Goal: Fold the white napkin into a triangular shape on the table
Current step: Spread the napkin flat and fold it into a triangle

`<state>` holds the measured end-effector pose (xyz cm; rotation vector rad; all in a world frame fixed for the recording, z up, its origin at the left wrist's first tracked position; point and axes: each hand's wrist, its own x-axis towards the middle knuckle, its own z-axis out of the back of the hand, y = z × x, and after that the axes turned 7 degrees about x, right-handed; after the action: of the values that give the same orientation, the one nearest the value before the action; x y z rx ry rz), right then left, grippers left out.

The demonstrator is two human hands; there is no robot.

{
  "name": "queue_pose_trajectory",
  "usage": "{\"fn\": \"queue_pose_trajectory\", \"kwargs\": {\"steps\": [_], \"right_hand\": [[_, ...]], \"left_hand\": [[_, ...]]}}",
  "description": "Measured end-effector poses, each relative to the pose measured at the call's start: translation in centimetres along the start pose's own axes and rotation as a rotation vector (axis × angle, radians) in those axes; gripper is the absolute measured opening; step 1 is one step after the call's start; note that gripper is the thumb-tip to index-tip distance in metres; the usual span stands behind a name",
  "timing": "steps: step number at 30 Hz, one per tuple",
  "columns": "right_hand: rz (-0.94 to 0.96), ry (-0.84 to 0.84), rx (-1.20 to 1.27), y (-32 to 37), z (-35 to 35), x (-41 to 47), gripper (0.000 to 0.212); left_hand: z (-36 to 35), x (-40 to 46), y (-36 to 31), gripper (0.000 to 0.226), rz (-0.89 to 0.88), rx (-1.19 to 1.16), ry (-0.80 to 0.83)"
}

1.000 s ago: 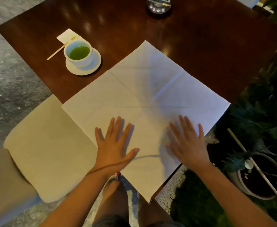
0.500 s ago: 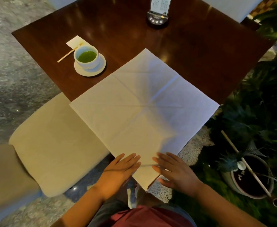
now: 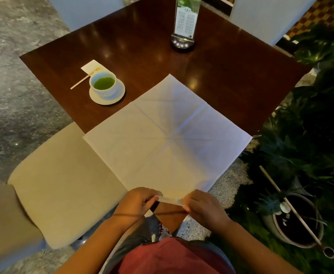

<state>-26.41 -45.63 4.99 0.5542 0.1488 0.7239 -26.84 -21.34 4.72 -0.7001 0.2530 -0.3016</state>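
Observation:
The white napkin (image 3: pixel 168 139) lies spread open as a diamond on the near corner of the dark wooden table (image 3: pixel 231 80), creased across its middle. Its left and right corners reach past the table edges. My left hand (image 3: pixel 137 202) and my right hand (image 3: pixel 205 208) both pinch the napkin's near corner, which is lifted and turned up off the table corner. A strip of the turned edge shows between my fingers, with bare wood beneath it.
A white cup of green tea on a saucer (image 3: pixel 105 86) stands at the left, with a wooden stick and paper slip (image 3: pixel 90 69) behind it. A menu stand (image 3: pixel 183 24) is at the far side. A beige chair seat (image 3: pixel 63 180) sits left; potted plants (image 3: pixel 298 218) right.
My hands slid from flat on the napkin's middle back to its near corner, closed on it and lifted it. The view has pulled back from the table.

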Motion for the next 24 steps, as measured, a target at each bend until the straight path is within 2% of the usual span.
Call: {"fn": "queue_pose_trajectory", "kwargs": {"steps": [2, 4, 7, 9, 12, 16, 24], "right_hand": [[-0.158, -0.038, 0.055, 0.4, 1.1, 1.0, 0.023], [-0.302, -0.052, 0.117, 0.4, 2.1, 2.0, 0.015], [-0.303, -0.199, 0.174, -0.1, 3.9, 4.1, 0.006], [-0.313, -0.27, 0.252, -0.7, 5.3, 5.9, 0.009], [-0.365, -0.309, 0.322, -1.9, 7.6, 9.4, 0.016], [-0.422, -0.349, 0.34, -3.5, 10.0, 14.0, 0.011], [-0.548, -0.451, 0.342, -8.7, 13.0, 23.0, 0.01]], "left_hand": [[0.7, 0.5, -0.3, 0.036, 0.06, -0.061, -0.033], [1.7, 1.4, -0.7, 0.04, 0.083, -0.077, -0.114], [3.5, 3.6, -1.6, 0.037, 0.096, -0.092, -0.221], [4.8, 5.4, -1.9, 0.027, 0.131, -0.106, -0.269], [7.0, 8.5, -2.0, 0.028, 0.137, -0.117, -0.347], [9.8, 12.6, -1.4, 0.011, 0.13, -0.116, -0.337], [15.1, 23.5, -0.4, 0.018, 0.141, -0.063, -0.305]]}}
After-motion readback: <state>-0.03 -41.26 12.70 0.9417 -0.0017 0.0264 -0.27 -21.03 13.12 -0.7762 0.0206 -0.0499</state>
